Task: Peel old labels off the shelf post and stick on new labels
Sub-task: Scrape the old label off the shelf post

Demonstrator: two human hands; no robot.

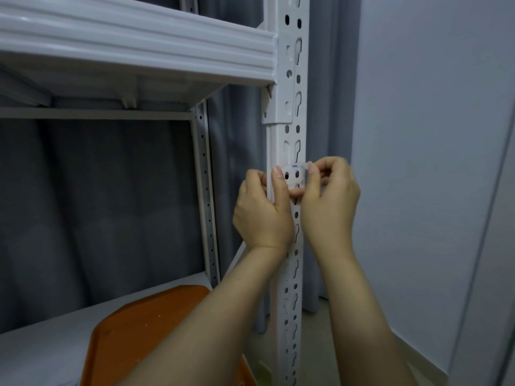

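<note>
Thumb of left hand [262, 215] on small translucent blue-marked label [294, 178], fingers curled round white perforated metal shelf post [296, 129]. Right hand [330, 199] pinching label's right edge. Label across post front, below white shelf beam [139, 48]. Lower left, orange tray [150, 324].

Left hand [263, 210]: I am holding it up on a bare forearm, fingers curling round the shelf post [289, 129], thumb lying upright. Right hand [330, 199]: I am holding it just beside, fingers curled, fingertips pinching the label [292, 176].
</note>
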